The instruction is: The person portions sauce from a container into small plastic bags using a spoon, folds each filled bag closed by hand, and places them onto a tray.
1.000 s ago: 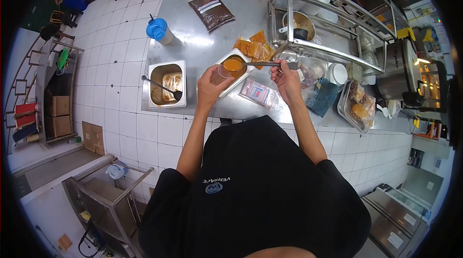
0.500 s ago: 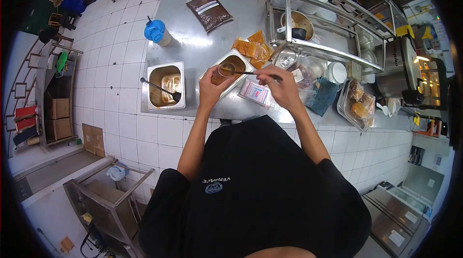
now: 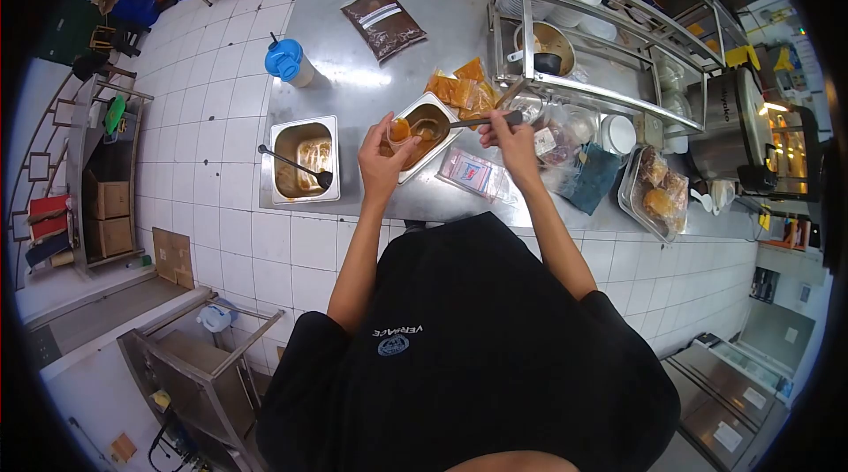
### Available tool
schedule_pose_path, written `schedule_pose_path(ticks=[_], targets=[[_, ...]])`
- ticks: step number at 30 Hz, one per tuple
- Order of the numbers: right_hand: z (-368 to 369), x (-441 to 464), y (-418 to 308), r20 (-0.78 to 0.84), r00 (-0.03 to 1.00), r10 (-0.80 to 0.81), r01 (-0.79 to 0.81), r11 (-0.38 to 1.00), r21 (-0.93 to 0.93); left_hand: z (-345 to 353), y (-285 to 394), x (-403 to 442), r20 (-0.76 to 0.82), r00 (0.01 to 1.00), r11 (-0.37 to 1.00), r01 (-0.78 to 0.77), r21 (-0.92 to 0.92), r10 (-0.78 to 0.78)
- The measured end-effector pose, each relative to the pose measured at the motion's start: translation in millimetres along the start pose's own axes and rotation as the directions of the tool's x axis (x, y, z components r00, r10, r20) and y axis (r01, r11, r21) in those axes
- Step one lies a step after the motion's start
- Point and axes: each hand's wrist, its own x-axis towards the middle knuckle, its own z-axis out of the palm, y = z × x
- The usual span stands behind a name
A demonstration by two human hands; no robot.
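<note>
The right hand (image 3: pixel 512 138) grips a dark-handled ladle (image 3: pixel 468 123) near its handle end, its long axis running nearly crosswise, bowl pointing left over a metal pan (image 3: pixel 408 175) of orange-brown sauce. The left hand (image 3: pixel 385 163) clasps a clear cup (image 3: pixel 400 131) holding orange sauce above the pan's left side, just beside the ladle's bowl.
</note>
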Motion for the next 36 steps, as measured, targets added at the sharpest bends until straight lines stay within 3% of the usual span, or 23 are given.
schedule_pose_path(ticks=[5, 7, 8, 14, 17, 18, 19, 23, 25, 31, 34, 36], targets=[[35, -2, 5, -0.021, 0.983, -0.184, 0.180, 0.975, -0.132, 5, 24, 2, -0.041, 0.994, 0.993, -0.100, 0.061, 0.102], [51, -17, -24, 0.024, 0.933, -0.360, 0.341, 0.859, -0.381, 11, 32, 1, -0.077, 0.987, 0.986, -0.137, 0.091, 0.144], [55, -27, -36, 0.209, 0.924, -0.320, 0.378, 0.844, -0.380, 16, 40, 1, -0.072, 0.987, 0.986, -0.138, 0.090, 0.145], [58, -23, -36, 0.214, 0.930, -0.298, 0.353, 0.884, -0.305, 37, 57, 4, -0.040, 0.964, 0.949, -0.249, 0.192, 0.261], [45, -19, -37, 0.152, 0.951, -0.268, 0.299, 0.920, -0.254, 42, 72, 5, 0.007, 0.985, 0.979, -0.172, 0.108, 0.173], [41, -18, -38, 0.108, 0.970, -0.217, 0.236, 0.949, -0.211, 44, 74, 5, 0.047, 0.998, 0.983, -0.029, -0.181, 0.038], [38, -19, -41, 0.104, 0.970, -0.218, 0.236, 0.949, -0.210, 46, 76, 5, 0.122, 0.989, 0.886, 0.129, -0.445, -0.082], [31, -25, -59, 0.026, 0.974, -0.225, 0.227, 0.973, -0.053, 46, 84, 10, 0.161, 0.981, 0.888, 0.165, -0.429, -0.104], [28, -27, -61, -0.006, 0.976, -0.217, 0.217, 0.976, -0.028, 52, 92, 11, 0.154, 0.954, 0.821, 0.299, -0.486, -0.257], [19, -28, -61, -0.102, 0.940, -0.327, 0.320, 0.944, -0.074, 74, 85, 12, 0.161, 0.964, 0.813, 0.266, -0.519, -0.212], [18, -31, -63, -0.128, 0.944, -0.303, 0.306, 0.952, 0.004, 84, 86, 11, 0.096, 0.982, 0.869, 0.189, -0.457, -0.163], [12, -32, -61, -0.100, 0.952, -0.289, 0.285, 0.957, -0.050, 89, 89, 10, 0.123, 0.977, 0.867, 0.212, -0.451, -0.175]])
